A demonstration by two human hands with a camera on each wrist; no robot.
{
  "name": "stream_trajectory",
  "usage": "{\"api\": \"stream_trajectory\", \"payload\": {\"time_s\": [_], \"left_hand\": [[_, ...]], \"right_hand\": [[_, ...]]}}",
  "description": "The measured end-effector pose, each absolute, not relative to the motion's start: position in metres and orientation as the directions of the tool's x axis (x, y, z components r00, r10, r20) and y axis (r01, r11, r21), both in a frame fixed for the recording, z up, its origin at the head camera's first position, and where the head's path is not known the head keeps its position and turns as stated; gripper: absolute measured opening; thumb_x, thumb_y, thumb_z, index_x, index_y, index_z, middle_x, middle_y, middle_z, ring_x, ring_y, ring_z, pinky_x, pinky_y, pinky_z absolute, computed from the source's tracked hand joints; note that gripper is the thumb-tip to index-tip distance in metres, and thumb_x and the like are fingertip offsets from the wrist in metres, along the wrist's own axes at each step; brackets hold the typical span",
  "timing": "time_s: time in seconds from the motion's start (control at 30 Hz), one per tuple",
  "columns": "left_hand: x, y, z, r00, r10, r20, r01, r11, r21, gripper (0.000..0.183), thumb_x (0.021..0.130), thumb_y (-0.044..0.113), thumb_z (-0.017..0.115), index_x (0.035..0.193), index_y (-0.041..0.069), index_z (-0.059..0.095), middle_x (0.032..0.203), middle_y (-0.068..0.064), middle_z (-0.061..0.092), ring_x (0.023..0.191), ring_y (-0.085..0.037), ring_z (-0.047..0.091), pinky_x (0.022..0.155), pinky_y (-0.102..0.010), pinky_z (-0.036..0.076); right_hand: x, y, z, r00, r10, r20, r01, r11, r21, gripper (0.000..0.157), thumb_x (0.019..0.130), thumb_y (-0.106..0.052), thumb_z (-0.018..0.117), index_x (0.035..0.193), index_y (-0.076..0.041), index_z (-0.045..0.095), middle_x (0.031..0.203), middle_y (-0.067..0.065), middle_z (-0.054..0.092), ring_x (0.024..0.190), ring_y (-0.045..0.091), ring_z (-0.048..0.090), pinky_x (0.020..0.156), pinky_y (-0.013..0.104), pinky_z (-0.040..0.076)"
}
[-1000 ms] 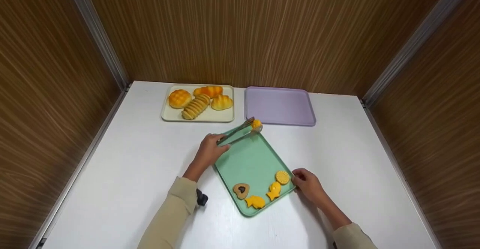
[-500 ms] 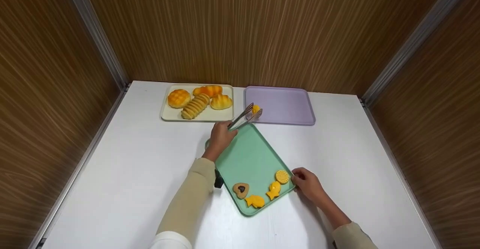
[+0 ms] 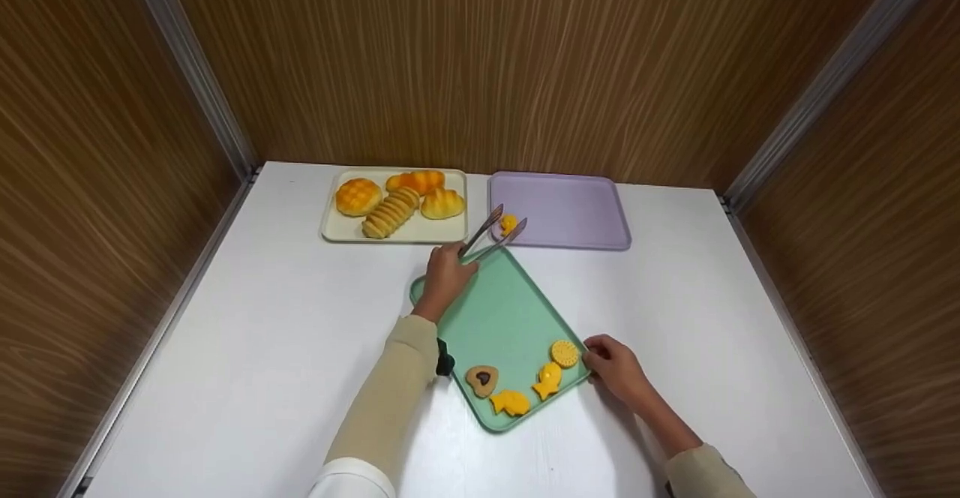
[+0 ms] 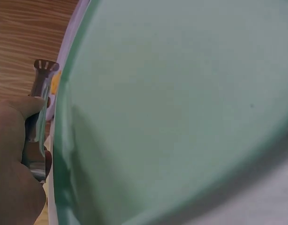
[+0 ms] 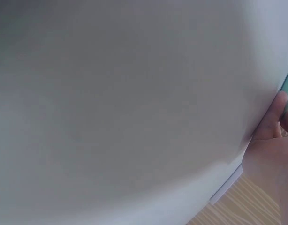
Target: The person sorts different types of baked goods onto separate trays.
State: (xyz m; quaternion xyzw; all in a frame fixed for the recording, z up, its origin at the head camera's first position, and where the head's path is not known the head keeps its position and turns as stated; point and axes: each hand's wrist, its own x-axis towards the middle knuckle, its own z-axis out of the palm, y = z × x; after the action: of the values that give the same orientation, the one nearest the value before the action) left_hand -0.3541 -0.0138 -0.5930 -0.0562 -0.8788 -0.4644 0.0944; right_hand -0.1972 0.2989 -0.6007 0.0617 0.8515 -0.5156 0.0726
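Note:
My left hand (image 3: 448,277) grips metal tongs (image 3: 491,229) that reach over the purple tray's (image 3: 562,209) front left corner. The tongs' arms are spread, and a small yellow fish-shaped cookie (image 3: 508,224) lies between their tips. In the left wrist view, the tongs (image 4: 37,112) show in my fingers beside the green tray. My right hand (image 3: 615,365) pinches the near right edge of the green tray (image 3: 495,310), which is turned at an angle. On it lie a round cookie (image 3: 564,353), two yellow fish cookies (image 3: 511,403) and a heart-shaped cookie (image 3: 482,381).
At the back left of the white table (image 3: 247,333) stands a cream tray (image 3: 337,234). It holds several breads, among them a round bun (image 3: 358,196) and a ridged long loaf (image 3: 391,213). Wood-grain panels (image 3: 480,63) enclose the back and both sides.
My left hand has carried the yellow cookie in the tongs from the green tray's far corner to the purple tray. The tongs have then spread around it. My right hand stays put.

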Motion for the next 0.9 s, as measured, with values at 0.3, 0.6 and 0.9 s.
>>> {"api": "stream_trajectory", "payload": {"time_s": [0.3,0.6,0.9], "left_hand": [[-0.335,-0.021,-0.585,-0.977,0.081,0.198,0.210,0.522,0.827,0.040,0.090,0.020,0.077,0.122,-0.003,0.067,0.117,-0.020,0.068,0.109,-0.032,0.058,0.094,-0.046,0.049],[-0.282,-0.031,-0.581,-0.969,0.222,0.107,0.211,0.522,0.826,0.047,0.090,0.028,0.076,0.132,0.010,0.064,0.130,-0.010,0.063,0.121,-0.028,0.055,0.100,-0.046,0.048],[-0.240,-0.049,-0.579,-0.908,0.418,0.040,0.286,0.546,0.787,0.045,0.090,0.032,0.077,0.129,0.014,0.066,0.126,-0.006,0.064,0.113,-0.022,0.055,0.094,-0.043,0.049]], "right_hand": [[-0.196,0.298,-0.600,-0.979,0.030,-0.200,0.191,0.464,-0.865,0.019,0.098,-0.003,0.059,0.116,0.002,0.062,0.092,0.010,0.059,0.072,0.018,0.058,0.062,0.027,0.051],[-0.197,0.300,-0.601,-0.986,0.038,-0.163,0.156,0.567,-0.809,0.019,0.097,-0.007,0.062,0.115,-0.002,0.066,0.094,0.007,0.061,0.080,0.016,0.056,0.069,0.025,0.048],[-0.198,0.300,-0.600,-0.983,0.044,-0.180,0.176,0.530,-0.830,0.020,0.098,-0.005,0.061,0.116,0.001,0.064,0.093,0.010,0.061,0.073,0.017,0.058,0.065,0.025,0.050]]}}
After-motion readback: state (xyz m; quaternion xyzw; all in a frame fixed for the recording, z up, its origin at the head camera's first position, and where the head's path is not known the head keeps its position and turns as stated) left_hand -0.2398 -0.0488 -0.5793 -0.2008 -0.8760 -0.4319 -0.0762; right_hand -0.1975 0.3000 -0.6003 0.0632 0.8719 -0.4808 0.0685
